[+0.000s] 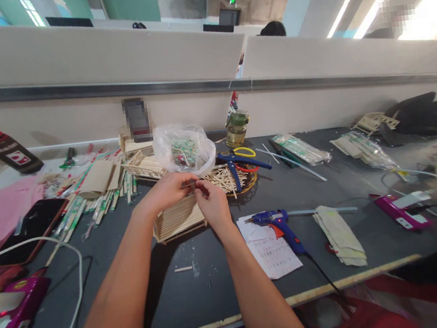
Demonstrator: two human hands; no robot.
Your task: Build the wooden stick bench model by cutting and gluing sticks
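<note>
A small box-like model of thin wooden sticks [180, 222] stands on the dark table in front of me. At its top edge, my left hand [174, 190] and my right hand [212, 202] come together with fingers pinched. Whatever lies between the fingertips is too small and too covered to name. Just behind the hands is a round basket [252, 182] of loose sticks, with blue-handled cutters [236, 168] and yellow-handled scissors [244, 152] on it. A clear plastic bag [204, 143] with wrappers stands beside the basket. One short stick [183, 269] lies nearer me.
To the right, a blue glue gun [276, 223] rests on paper [276, 256], near a folded cloth [341, 237]. A phone [26, 230], wrapped chopsticks [101, 209] and a power strip [16, 313] lie left. A green-lidded jar [237, 129] stands behind. A white partition [91, 52] bounds the table.
</note>
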